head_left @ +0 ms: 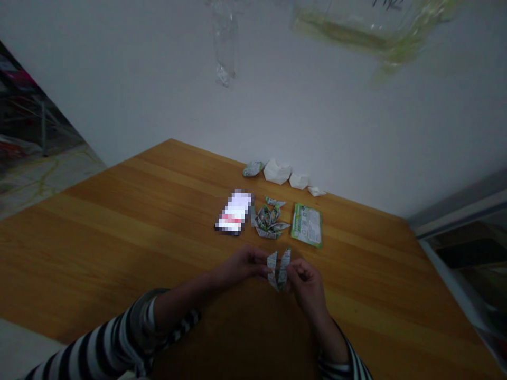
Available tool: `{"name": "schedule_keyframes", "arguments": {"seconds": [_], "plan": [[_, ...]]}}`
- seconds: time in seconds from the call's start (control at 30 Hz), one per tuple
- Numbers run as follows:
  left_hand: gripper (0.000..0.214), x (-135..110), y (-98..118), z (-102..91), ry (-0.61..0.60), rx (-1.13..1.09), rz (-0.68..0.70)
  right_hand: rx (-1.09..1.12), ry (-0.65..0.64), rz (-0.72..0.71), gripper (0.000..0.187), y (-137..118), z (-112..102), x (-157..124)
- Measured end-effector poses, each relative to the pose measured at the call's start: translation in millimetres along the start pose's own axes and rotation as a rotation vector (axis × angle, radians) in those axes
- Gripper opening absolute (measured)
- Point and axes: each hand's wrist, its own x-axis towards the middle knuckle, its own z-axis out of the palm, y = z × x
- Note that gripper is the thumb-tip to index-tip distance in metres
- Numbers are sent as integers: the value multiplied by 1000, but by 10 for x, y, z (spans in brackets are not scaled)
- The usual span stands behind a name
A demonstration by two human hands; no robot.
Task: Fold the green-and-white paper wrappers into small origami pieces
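Where the white wall rises at the back: a clear plastic strip hangs near its upper middle, and yellowed tape crosses it farther right.
Wooden table: broad and grained, its far edge runs along the wall.
Striped sleeves: black and white, on both arms reaching in from below.
Right hand: thumb and fingers pinch the right upright tip of the folded paper.
Left hand: thumb and fingertips grip that same paper at its left edge.
Phone: lying flat beyond the left hand, its lit screen pixelated.
Green-and-white packet: flat on the tabletop, beyond the right hand.
Printed-paper cluster: pointed folded pieces, set between phone and packet.
Row by the wall: one printed folded shape at the left, then three white paper shapes, shrinking toward the right.
Folded paper: held above the table, near its front, two tips up; in this dim light, it may be one piece or two.
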Motion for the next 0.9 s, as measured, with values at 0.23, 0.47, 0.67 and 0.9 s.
{"name": "schedule_keyframes", "arguments": {"seconds": [0.23,0.47,0.67,0.9], "plan": [[24,11,-27,-3,26,23,0,-53,64,0,26,-15,19,-14],[23,17,-40,-12,16,17,-8,-126,95,-5,28,-46,40,-34],[22,19,-32,-14,16,29,-7,-190,119,-19,26,-44,62,-64],[22,12,-29,-7,35,0,-11,-99,57,-3,25,-14,53,-47]]}}
